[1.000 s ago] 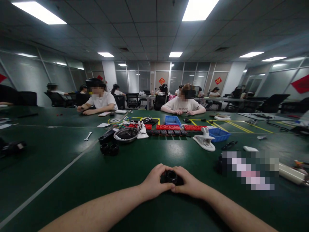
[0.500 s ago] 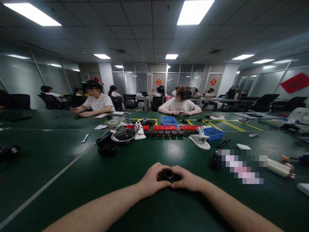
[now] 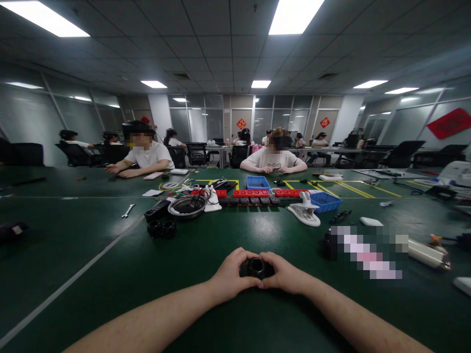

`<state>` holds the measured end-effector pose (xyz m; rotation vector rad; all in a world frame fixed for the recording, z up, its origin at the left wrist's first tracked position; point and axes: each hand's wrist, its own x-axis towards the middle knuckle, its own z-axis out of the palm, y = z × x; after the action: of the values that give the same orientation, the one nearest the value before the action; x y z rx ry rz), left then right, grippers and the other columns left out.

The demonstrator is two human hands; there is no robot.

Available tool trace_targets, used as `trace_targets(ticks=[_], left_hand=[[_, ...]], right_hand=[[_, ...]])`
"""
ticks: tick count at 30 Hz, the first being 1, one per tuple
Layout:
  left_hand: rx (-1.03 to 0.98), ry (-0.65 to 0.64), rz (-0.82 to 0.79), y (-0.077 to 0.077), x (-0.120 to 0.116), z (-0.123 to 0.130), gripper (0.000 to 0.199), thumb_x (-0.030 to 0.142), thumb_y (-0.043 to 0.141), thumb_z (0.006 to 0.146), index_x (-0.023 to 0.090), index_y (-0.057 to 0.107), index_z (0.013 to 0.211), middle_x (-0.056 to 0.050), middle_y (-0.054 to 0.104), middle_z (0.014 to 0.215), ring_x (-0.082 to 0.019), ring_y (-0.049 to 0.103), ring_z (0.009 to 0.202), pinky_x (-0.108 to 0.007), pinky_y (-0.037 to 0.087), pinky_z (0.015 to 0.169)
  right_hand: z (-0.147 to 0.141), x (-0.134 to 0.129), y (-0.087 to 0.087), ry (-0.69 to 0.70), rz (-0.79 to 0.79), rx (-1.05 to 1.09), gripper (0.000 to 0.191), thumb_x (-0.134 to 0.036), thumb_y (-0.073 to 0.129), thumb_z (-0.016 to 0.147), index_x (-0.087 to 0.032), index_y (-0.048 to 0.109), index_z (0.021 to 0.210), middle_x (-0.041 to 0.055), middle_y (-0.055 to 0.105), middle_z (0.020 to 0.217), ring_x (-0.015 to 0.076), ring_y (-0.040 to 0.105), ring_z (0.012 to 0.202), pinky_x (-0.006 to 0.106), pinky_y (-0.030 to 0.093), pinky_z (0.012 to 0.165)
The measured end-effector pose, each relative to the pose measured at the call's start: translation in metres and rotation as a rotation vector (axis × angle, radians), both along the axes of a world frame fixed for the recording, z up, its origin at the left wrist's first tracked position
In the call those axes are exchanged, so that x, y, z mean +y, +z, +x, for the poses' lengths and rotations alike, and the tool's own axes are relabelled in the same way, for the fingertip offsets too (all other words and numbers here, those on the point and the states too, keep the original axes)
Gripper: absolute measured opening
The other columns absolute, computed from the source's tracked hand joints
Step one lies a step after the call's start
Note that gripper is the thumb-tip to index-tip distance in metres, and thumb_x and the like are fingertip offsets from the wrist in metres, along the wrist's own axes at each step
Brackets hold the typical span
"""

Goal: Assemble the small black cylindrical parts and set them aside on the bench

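Both of my hands are wrapped round a small black part with a round, ring-like opening [image 3: 256, 266] facing up toward me, low over the green table. My left hand [image 3: 232, 275] grips its left side, with the thumb along the near edge. On the opposite side my right hand [image 3: 282, 274] holds it, and the two thumb tips meet in front. Fingers cover the part's ends, so its full shape is hidden. Farther off to the left, a black piece with two round openings [image 3: 162, 228] lies on the tabletop.
Across the green table [image 3: 206, 245] stand a metal bowl [image 3: 187, 208], red and black socket strips [image 3: 251, 193], blue bins [image 3: 325, 202] and a white clip base [image 3: 304, 215]. A wrench [image 3: 128, 211] lies left, a pale cylinder [image 3: 427, 255] right. Two people sit opposite.
My thumbs have come together in front of the black part, and my right fingers have shifted slightly on it. The whole view has tilted a little.
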<state>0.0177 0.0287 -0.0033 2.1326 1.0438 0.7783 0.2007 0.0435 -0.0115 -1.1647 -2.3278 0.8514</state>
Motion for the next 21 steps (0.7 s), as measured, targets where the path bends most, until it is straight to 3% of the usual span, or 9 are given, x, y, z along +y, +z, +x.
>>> trace_targets(ticks=[4,7,11,15,21], left_hand=[[-0.014,0.185,0.013,-0.007,-0.002,0.005,0.038,0.026,0.070,0.057,0.019,0.053,0.090,0.000,0.049,0.086,-0.017,0.046,0.076,-0.026,0.038,0.065],[-0.034,0.214,0.024,-0.009,-0.001,0.005,0.037,0.026,0.070,0.057,0.019,0.053,0.089,-0.001,0.049,0.086,-0.017,0.047,0.078,-0.027,0.038,0.067],[-0.070,0.110,0.022,-0.009,0.004,0.002,0.037,0.025,0.067,0.061,0.020,0.053,0.095,-0.001,0.049,0.088,-0.017,0.047,0.079,-0.026,0.039,0.067],[-0.073,-0.012,0.018,-0.006,0.006,-0.001,0.039,0.024,0.063,0.066,0.022,0.051,0.103,-0.002,0.049,0.092,-0.016,0.048,0.079,-0.025,0.040,0.066],[-0.083,-0.070,0.065,-0.002,0.005,-0.002,0.037,0.023,0.061,0.068,0.022,0.051,0.104,-0.003,0.048,0.097,-0.017,0.047,0.085,-0.024,0.040,0.068]], right_hand=[[-0.016,-0.008,-0.008,-0.270,0.166,-0.159,0.034,-0.038,0.066,0.056,-0.016,0.047,0.073,0.0004,0.052,0.069,0.0137,0.046,0.061,0.023,0.031,0.051],[-0.023,-0.012,-0.008,-0.347,0.278,-0.256,0.036,-0.046,0.062,0.058,-0.016,0.048,0.073,0.0033,0.054,0.071,0.0168,0.047,0.064,0.027,0.031,0.056],[-0.020,-0.012,-0.006,-0.235,0.300,-0.150,0.049,-0.050,0.065,0.054,-0.016,0.052,0.087,0.0056,0.056,0.085,0.0221,0.049,0.077,0.033,0.035,0.066],[-0.007,-0.008,-0.004,-0.021,0.171,0.068,0.063,-0.036,0.068,0.058,-0.018,0.044,0.113,0.0065,0.054,0.104,0.0229,0.048,0.093,0.036,0.036,0.081],[0.002,-0.005,0.010,0.123,-0.064,0.145,0.040,-0.026,0.062,0.066,-0.017,0.053,0.105,0.0037,0.058,0.097,0.0205,0.051,0.088,0.033,0.039,0.078]])
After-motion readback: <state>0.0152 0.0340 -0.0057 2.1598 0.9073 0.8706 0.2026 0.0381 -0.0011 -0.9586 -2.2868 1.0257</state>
